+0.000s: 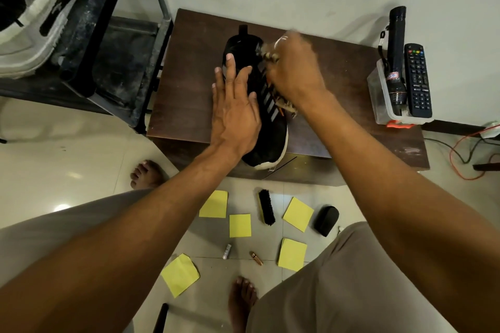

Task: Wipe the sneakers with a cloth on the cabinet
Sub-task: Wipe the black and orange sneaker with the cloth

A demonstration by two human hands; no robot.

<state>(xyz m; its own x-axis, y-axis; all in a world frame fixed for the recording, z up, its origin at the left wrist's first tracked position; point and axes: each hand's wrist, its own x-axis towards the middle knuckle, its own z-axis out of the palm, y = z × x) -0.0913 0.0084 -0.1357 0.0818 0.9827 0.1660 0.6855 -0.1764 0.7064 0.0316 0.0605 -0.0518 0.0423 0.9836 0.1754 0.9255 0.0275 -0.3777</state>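
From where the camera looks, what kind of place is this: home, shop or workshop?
Probably a room in a home: a black TV remote control stands in a clear plastic box on the low dark wooden cabinet, the floor is glossy pale tile, and a bare foot shows.

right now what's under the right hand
A cloth on the sneaker: its frayed bits show at the fingertips and the wrist of the right hand. The hand covers the rest of the cloth and the part of the sneaker beneath it.
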